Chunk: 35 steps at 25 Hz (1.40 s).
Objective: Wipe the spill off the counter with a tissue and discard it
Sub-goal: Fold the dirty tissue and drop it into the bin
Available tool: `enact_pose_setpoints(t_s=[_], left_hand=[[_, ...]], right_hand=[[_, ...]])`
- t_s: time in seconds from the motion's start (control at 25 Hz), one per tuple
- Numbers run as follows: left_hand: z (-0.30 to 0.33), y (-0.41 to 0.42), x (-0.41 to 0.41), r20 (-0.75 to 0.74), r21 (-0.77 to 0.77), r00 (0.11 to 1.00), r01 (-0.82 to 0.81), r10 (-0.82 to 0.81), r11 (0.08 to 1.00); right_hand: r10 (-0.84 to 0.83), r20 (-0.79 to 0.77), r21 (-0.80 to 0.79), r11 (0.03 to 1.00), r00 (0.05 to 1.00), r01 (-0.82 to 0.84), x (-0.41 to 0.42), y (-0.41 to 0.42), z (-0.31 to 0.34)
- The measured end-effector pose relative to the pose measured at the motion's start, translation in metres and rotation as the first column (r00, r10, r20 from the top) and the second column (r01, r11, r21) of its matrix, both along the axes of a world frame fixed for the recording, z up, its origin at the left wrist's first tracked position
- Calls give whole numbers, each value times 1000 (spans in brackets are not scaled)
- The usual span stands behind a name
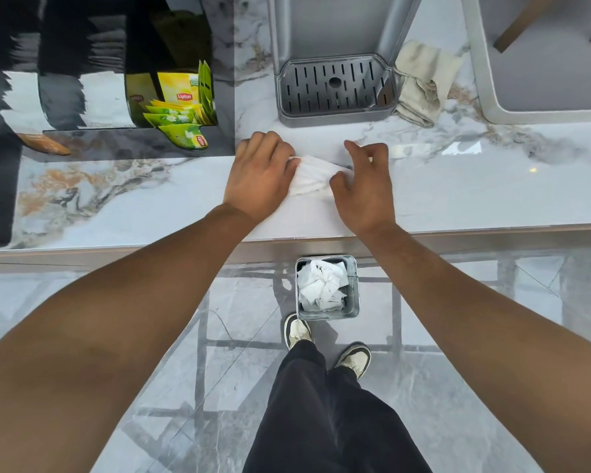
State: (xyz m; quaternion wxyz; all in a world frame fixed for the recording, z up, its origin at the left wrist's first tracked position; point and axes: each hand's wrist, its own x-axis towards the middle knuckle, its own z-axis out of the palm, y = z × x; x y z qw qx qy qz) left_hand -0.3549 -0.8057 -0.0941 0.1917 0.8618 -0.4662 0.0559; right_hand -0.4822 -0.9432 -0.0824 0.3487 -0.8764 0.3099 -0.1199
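Note:
A white tissue (310, 177) lies bunched on the marble counter (475, 196), just in front of the grey drip tray. My left hand (261, 174) grips its left edge, fingers curled over it. My right hand (364, 186) pinches its right edge between thumb and fingers. No spill shows around the tissue; anything under it is hidden. On the floor below the counter edge stands a small metal bin (354, 288) holding several crumpled white tissues.
A grey drip tray (284, 112) of a dispenser sits behind my hands. A crumpled beige cloth (423, 83) lies to its right, beside a sink (485, 97). A dark organiser with Lipton tea bags (181, 110) stands at left. My feet are by the bin.

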Motion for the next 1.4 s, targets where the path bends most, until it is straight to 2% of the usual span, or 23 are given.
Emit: enact_pose_setpoints(t_s=[0.12,0.2,0.28,0.4,0.48,0.56,0.64,0.68,0.76,0.8,0.88,0.96,1.04,1.12,1.24,1.4], left_hand=[[6,3,-3,-121,-11,993,-16,14,1000],[12,6,-11,-278,-110,958,-100,66,989],[19,10,-20,-436,-187,892,-221,120,957],[26,18,-29,-738,-243,656,-479,159,844],[30,21,-36,-888,-220,449,-611,103,761],[38,24,-48,-963,-141,262,-678,58,721],[45,23,-61,-985,-76,162,-696,53,714],[46,22,-67,-983,-62,165,-698,76,713],[47,19,-83,-947,-89,282,-690,154,718],[49,18,-94,-911,-118,363,-681,194,723],[54,19,-119,-843,-177,487,-656,231,734],[49,24,-146,-803,-219,546,-641,238,735],[35,33,-166,-764,-194,580,-624,283,757],[12,42,-187,-739,-137,584,-617,334,775],[-28,51,-222,-748,-29,508,-669,428,743],[-72,60,-256,-744,94,429,-691,512,717]], right_hand=[[37,-185,-29,999,982,-44,-2,-5,5],[73,-231,-76,993,970,-93,-7,-10,11],[100,-252,-37,993,962,-113,-14,-16,19],[15,-152,240,971,988,23,-28,-20,32],[-122,-77,421,896,990,143,-40,-22,42],[-221,-37,503,839,975,209,-53,-21,50],[-287,-18,587,772,958,243,-61,-14,57],[-333,-5,654,712,943,255,-65,-12,58],[-411,21,728,631,911,268,-73,-7,58],[-420,36,709,650,907,273,-77,-5,57],[-380,75,603,754,922,262,-87,0,50],[-319,126,513,831,939,214,-104,2,37],[-277,158,477,862,948,172,-123,2,24],[-229,125,429,890,965,155,-144,-1,6],[-112,27,331,939,993,97,-176,-1,-31],[-52,-65,295,953,997,69,-211,6,-85]])
